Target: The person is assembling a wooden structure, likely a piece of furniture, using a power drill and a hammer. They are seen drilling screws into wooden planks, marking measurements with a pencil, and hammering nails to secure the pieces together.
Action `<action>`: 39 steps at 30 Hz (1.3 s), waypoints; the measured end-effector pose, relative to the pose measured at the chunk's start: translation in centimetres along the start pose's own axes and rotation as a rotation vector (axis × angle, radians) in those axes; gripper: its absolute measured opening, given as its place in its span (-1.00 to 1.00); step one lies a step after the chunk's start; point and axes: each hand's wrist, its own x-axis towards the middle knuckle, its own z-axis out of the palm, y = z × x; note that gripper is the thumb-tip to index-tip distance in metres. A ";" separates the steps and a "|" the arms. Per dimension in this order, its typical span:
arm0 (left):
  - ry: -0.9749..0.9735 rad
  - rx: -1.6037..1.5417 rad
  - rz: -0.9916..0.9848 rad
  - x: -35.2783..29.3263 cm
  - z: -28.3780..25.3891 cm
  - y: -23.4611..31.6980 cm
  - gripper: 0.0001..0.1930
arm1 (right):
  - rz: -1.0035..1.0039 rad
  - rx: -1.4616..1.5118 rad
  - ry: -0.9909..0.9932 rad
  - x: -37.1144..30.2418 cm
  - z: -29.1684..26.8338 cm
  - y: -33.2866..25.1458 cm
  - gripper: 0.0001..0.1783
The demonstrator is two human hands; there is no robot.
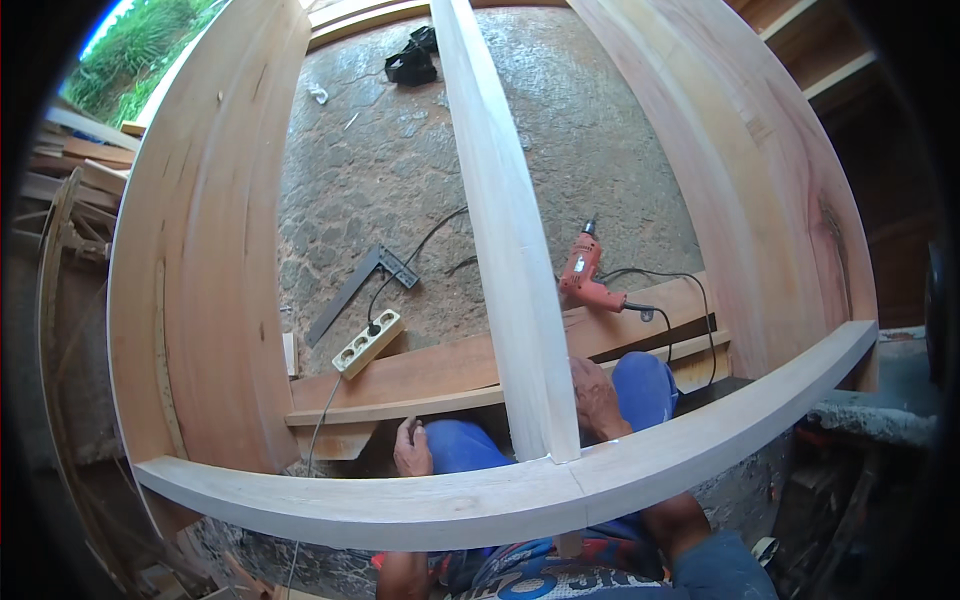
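below, the right hand [598,398] grips the pale upright slat [515,260]; left hand [411,450] curled, its hold unclear.

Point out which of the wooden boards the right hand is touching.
The pale upright board in the middle of the frame: the right hand rests against its lower end. The reddish side boards stand apart, untouched by either hand.

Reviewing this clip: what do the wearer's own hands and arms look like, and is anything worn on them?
Both the left hand and the right hand are bare: no gloves, rings or watch visible. The forearms are largely hidden behind the pale curved wooden rail; no sleeves show on the parts in view.
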 end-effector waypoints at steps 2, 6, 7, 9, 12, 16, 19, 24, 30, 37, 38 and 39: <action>-0.101 0.103 0.059 -1.2 0.8 -0.3 -0.58 | -0.120 -0.284 0.034 -5.6 -2.0 2.7 -0.42; -0.158 0.329 0.239 -1.1 1.9 -0.8 -0.54 | -0.194 -0.392 0.151 -15.1 -4.1 4.6 -0.43; -0.143 0.368 0.285 -0.9 2.3 -0.3 -0.53 | -0.042 -0.395 0.035 -15.8 -3.8 4.6 -0.47; -0.113 0.195 0.383 -0.3 3.0 -0.5 -0.55 | 0.141 -0.204 -0.021 -17.0 -4.8 3.7 -0.43; -0.261 0.363 0.667 0.2 3.7 1.8 -0.54 | 0.177 -0.181 0.106 -19.4 -5.1 3.7 -0.29; -0.229 0.075 0.690 2.8 5.9 7.8 -0.55 | 0.144 -0.060 0.277 -21.7 -5.0 2.8 -0.20; -0.248 -0.256 0.537 1.7 6.7 13.4 -0.54 | 0.166 0.031 0.404 -23.7 -5.6 2.1 -0.21; -0.560 0.172 0.774 -6.6 -2.2 18.3 -0.71 | 0.030 -0.173 0.688 -23.4 -13.0 -0.9 -0.28; -0.151 -0.038 1.369 -13.4 -11.0 29.9 -0.78 | -0.407 -0.505 0.754 -20.6 -28.2 -5.7 -0.40; -0.233 0.417 0.857 -12.3 -5.5 39.1 -0.27 | -1.056 -0.680 0.354 3.6 -35.1 -14.4 -0.64; -0.308 0.395 0.769 -12.7 -4.0 40.4 -0.18 | -1.035 -0.721 0.274 7.5 -36.1 -15.2 -0.71; -0.349 0.381 0.792 -12.7 -1.7 40.4 -0.17 | -0.969 -0.814 0.181 10.4 -37.9 -15.5 -0.73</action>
